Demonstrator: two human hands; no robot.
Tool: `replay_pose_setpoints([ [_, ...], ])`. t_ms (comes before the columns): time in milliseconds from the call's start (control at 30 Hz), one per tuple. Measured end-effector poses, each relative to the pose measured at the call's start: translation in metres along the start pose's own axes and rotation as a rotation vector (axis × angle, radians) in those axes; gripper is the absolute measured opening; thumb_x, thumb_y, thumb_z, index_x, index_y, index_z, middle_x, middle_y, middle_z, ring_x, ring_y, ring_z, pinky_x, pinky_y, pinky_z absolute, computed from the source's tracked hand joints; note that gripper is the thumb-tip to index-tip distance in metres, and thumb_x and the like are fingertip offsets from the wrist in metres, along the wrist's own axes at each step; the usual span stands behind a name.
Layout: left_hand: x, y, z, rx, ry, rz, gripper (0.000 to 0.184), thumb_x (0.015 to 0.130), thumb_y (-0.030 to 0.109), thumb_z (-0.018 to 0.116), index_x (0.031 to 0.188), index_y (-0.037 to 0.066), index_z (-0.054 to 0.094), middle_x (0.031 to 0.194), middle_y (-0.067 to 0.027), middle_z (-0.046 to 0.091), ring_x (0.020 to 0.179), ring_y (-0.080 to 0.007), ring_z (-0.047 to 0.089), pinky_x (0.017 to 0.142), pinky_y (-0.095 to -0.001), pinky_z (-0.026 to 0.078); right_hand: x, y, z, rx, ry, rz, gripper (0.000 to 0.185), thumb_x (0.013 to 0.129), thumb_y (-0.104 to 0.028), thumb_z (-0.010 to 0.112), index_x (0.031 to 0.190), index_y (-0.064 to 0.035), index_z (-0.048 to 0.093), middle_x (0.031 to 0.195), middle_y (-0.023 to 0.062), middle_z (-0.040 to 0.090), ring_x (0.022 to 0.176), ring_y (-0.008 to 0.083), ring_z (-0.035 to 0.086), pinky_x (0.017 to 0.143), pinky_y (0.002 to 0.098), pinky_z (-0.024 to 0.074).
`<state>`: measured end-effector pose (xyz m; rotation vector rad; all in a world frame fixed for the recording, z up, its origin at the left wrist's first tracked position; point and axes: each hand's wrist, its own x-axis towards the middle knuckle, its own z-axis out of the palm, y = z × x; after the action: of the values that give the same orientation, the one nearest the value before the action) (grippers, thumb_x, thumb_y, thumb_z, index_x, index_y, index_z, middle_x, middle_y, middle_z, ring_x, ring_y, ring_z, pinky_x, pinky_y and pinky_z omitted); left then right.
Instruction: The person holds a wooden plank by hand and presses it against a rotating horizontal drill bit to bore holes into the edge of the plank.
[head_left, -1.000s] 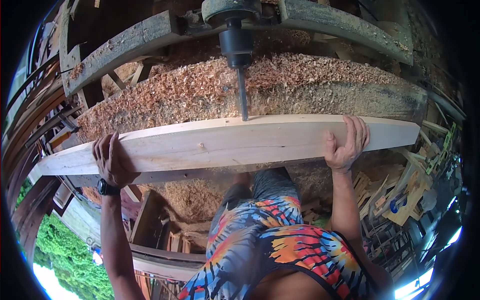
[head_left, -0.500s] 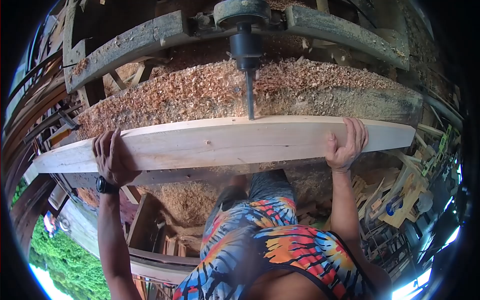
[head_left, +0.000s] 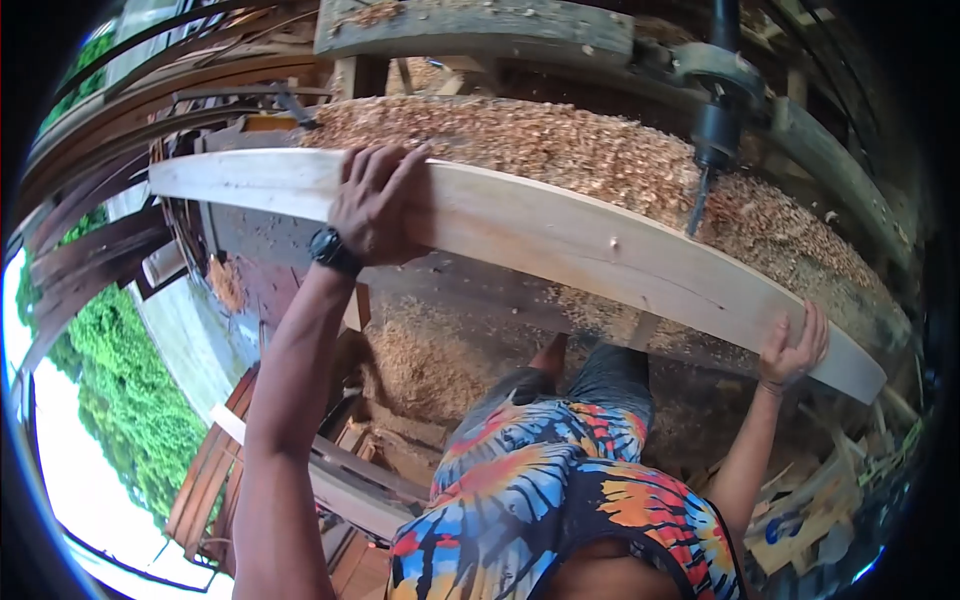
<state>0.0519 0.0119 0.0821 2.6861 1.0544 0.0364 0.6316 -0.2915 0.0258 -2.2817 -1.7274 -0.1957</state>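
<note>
A long pale wooden plank (head_left: 560,230) slants across the head view, its right end lower in the picture. My left hand (head_left: 378,205), with a dark watch on the wrist, grips the plank left of its middle, fingers over the far edge. Near the right end, my right hand (head_left: 795,345) is closed on the plank, its fingers pointing up its face. Between my hands, nearer the right one, a drill bit (head_left: 698,205) in a black chuck (head_left: 717,135) reaches the plank's far edge. Whether the bit is in the wood is hidden.
Wood shavings (head_left: 560,150) cover the bench behind the plank. A weathered beam (head_left: 480,28) runs beyond them. Sawdust (head_left: 420,365) is heaped below the bench, by my legs. Stacked timber (head_left: 110,95) lies at the left, and scraps (head_left: 800,525) clutter the lower right.
My view has swung left and tilted, so the drill and plank now appear farther right and slanted. Both hands still hold the plank.
</note>
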Motion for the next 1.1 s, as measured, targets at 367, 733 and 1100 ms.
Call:
replay_pose_setpoints([
  [367, 0.01, -0.012, 0.003, -0.012, 0.024, 0.042, 0.115, 0.047, 0.023, 0.092, 0.153, 0.002, 0.053, 0.141, -0.0236, 0.059, 0.129, -0.048, 0.056, 0.112, -0.06, 0.042, 0.021, -0.012, 0.005, -0.01, 0.062, 0.032, 0.056, 0.093, -0.043, 0.068, 0.127, 0.0004, 0.073, 0.129, 0.0211, 0.072, 0.128, 0.0405, 0.063, 0.118, 0.053, 0.037],
  [733, 0.027, -0.011, 0.003, 0.028, 0.058, 0.058, 0.116, 0.05, 0.024, 0.098, 0.154, 0.002, 0.051, 0.142, -0.0237, 0.058, 0.133, -0.0469, 0.055, 0.117, -0.0612, 0.04, 0.047, -0.015, 0.008, 0.021, 0.054, 0.044, 0.054, 0.091, -0.043, 0.07, 0.125, -0.0006, 0.073, 0.127, 0.0186, 0.072, 0.126, 0.0386, 0.064, 0.118, 0.0524, 0.0371],
  [1100, 0.024, -0.004, 0.003, 0.092, 0.029, 0.005, 0.122, 0.048, 0.023, 0.102, 0.157, 0.007, 0.048, 0.145, -0.0199, 0.058, 0.135, -0.0435, 0.053, 0.118, -0.0568, 0.039, 0.054, -0.013, 0.011, 0.066, 0.073, 0.069, 0.054, 0.094, -0.048, 0.071, 0.127, -0.0055, 0.073, 0.13, 0.0139, 0.071, 0.131, 0.0346, 0.061, 0.119, 0.0523, 0.0358],
])
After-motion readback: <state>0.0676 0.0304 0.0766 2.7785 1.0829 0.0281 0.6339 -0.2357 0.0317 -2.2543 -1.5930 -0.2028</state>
